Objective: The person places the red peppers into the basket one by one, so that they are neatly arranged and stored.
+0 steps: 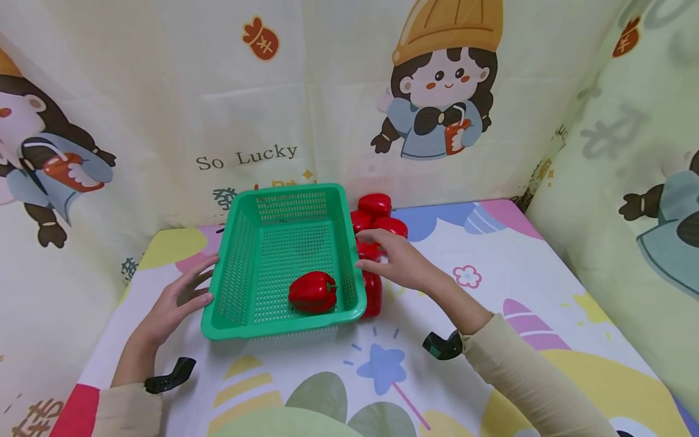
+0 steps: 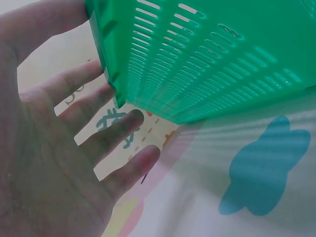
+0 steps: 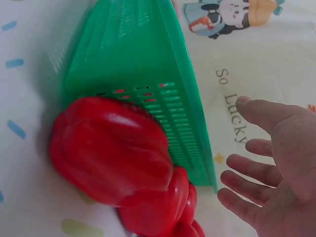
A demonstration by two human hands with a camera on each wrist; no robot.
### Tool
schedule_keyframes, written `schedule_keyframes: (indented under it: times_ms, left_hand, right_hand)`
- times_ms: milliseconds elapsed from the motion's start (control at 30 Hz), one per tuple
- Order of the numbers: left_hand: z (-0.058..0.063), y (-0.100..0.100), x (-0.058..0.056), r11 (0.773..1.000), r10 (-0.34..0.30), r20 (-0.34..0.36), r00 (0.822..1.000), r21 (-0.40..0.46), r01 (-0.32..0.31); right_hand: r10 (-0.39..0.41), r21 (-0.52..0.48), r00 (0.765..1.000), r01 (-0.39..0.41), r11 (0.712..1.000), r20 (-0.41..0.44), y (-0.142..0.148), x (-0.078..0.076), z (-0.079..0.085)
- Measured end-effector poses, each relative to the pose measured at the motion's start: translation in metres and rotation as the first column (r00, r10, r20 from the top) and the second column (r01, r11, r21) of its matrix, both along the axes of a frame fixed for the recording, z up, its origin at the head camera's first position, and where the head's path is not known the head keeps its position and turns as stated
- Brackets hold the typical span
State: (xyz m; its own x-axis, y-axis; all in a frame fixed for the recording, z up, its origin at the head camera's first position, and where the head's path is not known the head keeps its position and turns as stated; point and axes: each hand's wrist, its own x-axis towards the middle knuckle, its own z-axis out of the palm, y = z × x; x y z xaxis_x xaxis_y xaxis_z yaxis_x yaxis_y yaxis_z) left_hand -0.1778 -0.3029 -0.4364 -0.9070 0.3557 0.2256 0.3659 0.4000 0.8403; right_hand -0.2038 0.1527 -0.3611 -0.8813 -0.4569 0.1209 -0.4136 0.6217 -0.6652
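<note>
Pastel prints cover the white desk [image 1: 409,331], with a blue star-tipped wand print [image 1: 381,369] just nearer than the green rectangular plastic basket with slotted walls [image 1: 273,331]. Nearer than the basket, to its left and right, are a beige left sleeve [image 1: 128,409] and a beige right sleeve [image 1: 535,376], each with a black wrist device, the left one [image 1: 170,375] and the right one [image 1: 443,346].

Beside the basket's left rim is the left hand [image 1: 175,303], fingers spread, tips up against the edge. On the other side, the right hand [image 1: 395,258] reaches to the basket's right rim, fingers loosely spread and pinching nothing; whether they touch it I cannot tell.

Inside the basket, near its front right corner, lies a glossy red bell pepper with a green stem [image 1: 312,292]. Along the basket's right wall, a row of glossy red bell peppers [image 1: 373,294] runs back, partly under the right hand.

Beyond the basket hangs a cream cloth backdrop [image 1: 164,91] with dark "So Lucky" lettering [image 1: 246,158] and, to the basket's upper right, an orange-hatted cartoon figure [image 1: 448,79].
</note>
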Motion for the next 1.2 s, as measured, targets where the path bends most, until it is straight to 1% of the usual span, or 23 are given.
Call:
schedule_keyframes:
  times_ms: [133,367,600,767,967,1200]
  left_hand:
    - [0.001,0.000,0.000,1.000,-0.003,0.000,1.000,0.008,0.003]
    - [0.001,0.000,0.000,1.000,-0.004,-0.002,1.000,0.008,0.004]
    - [0.003,0.001,0.001,1.000,-0.006,0.012,1.000,0.015,0.005]
    - [0.002,0.001,0.001,1.000,0.000,0.015,1.000,0.006,0.000]
    - [0.001,0.001,0.001,1.000,0.013,0.012,1.000,-0.012,-0.013]
    - [0.001,0.001,0.001,1.000,0.009,0.016,1.000,-0.005,-0.009]
  right_hand:
    - [-0.022,0.013,1.000,0.022,1.000,-0.004,0.003,-0.001,-0.002]
    - [-0.027,0.012,0.999,0.027,1.000,-0.022,0.007,-0.004,-0.003]
    - [-0.032,0.003,0.999,0.032,0.999,-0.028,0.011,-0.005,-0.005]
    - [-0.042,-0.003,0.999,0.042,0.999,-0.026,0.013,-0.007,-0.007]
    - [-0.039,-0.007,0.998,0.039,0.999,-0.045,0.016,-0.009,-0.008]
    - [-0.053,-0.002,0.997,0.053,0.999,-0.060,0.019,-0.012,-0.009]
